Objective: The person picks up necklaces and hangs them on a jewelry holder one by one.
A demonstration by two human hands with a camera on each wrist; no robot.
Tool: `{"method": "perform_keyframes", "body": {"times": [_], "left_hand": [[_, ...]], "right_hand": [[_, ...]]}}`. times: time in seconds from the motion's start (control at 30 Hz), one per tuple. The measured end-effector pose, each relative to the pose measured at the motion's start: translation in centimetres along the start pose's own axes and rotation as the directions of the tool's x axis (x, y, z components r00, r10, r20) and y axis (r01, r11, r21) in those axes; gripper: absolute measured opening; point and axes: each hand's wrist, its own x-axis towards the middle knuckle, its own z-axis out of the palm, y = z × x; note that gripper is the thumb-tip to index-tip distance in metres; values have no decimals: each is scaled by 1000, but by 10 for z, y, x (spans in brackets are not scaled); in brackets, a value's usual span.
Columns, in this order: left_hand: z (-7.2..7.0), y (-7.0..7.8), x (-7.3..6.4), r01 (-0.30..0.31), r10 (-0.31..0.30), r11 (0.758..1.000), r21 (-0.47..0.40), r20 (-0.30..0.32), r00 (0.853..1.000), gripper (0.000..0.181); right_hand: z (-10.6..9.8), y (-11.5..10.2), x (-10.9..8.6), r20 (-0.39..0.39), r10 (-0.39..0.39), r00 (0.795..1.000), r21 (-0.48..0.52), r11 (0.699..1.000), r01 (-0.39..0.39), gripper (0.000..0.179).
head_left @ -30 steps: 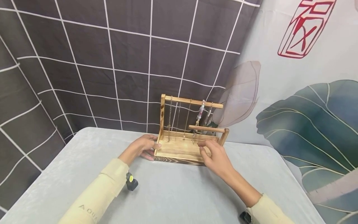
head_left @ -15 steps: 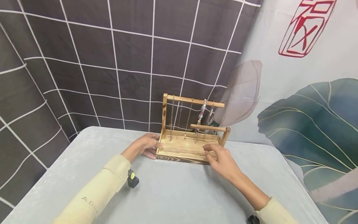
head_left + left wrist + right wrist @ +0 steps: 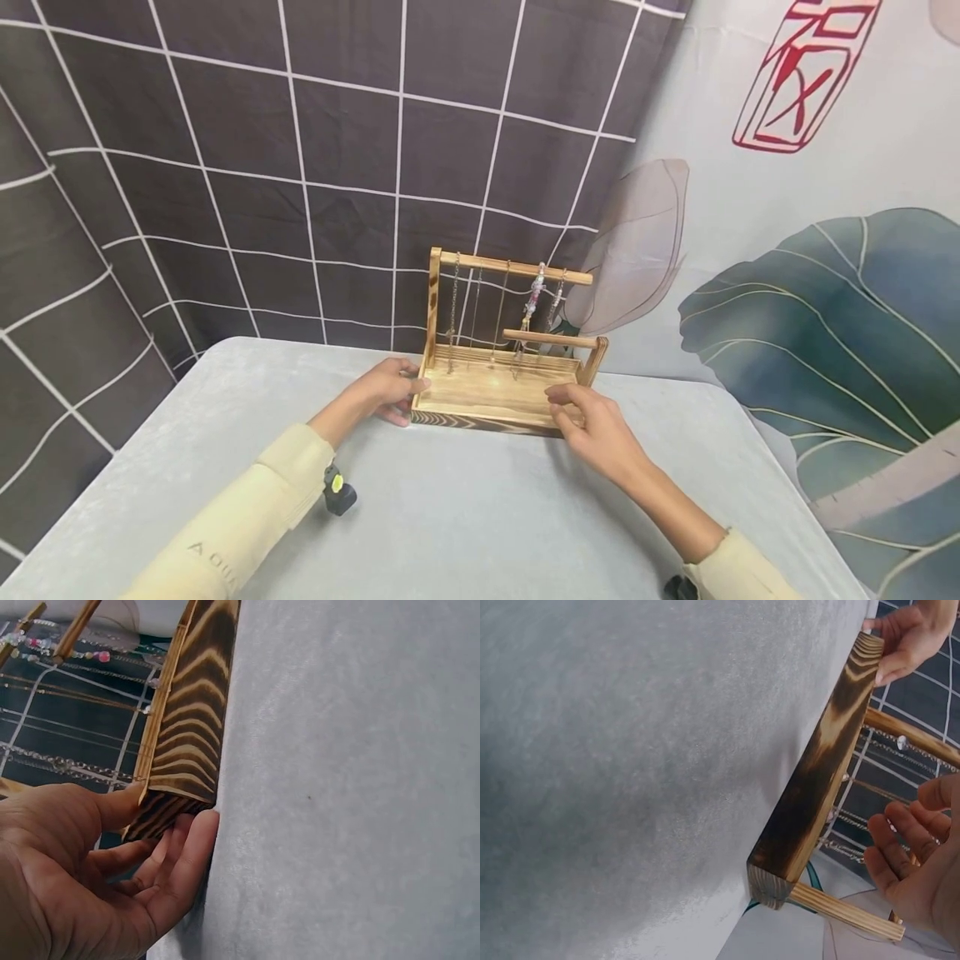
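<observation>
A wooden jewelry stand (image 3: 480,393) with a shallow tray and two crossbars, one tall and one low, stands on the table. Necklaces (image 3: 453,308) and a beaded bracelet (image 3: 535,296) hang from the tall bar. My left hand (image 3: 382,392) grips the tray's left end, thumb over the rim and fingers against the outer side, as the left wrist view shows. My right hand (image 3: 600,425) hovers at the tray's front right corner, its fingers (image 3: 889,840) loosely bent with nothing between them. In the right wrist view it appears apart from the dark-grained front wall (image 3: 810,780).
A pale grey cloth covers the table (image 3: 450,517). Close behind the stand hangs a dark curtain (image 3: 337,208) with white grid lines. To the right is a light cloth with a printed leaf (image 3: 825,325).
My right hand has drawn back to the right, away from the hanging chains. The left hand keeps its grip on the stand, which stays in place while the head view shifts slightly.
</observation>
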Motion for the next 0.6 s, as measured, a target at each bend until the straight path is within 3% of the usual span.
{"method": "perform_keyframes", "body": {"times": [0.23, 0.43, 0.6], "left_hand": [[-1, -1, -5, -18, 21, 998, 61, -51, 998, 47], [-3, -3, -9, -40, 43, 998, 45, -78, 996, 35], [-8, -3, -18, -67, 70, 997, 34, -77, 995, 35]], "right_hand": [[-1, 0, -1, 6, 5, 1000, 7, 1000, -5, 26], [0, 0, -4, 13, 6, 1000, 14, 1000, -6, 26], [-2, 1, -7, 7, 9, 1000, 10, 1000, -9, 24]]}}
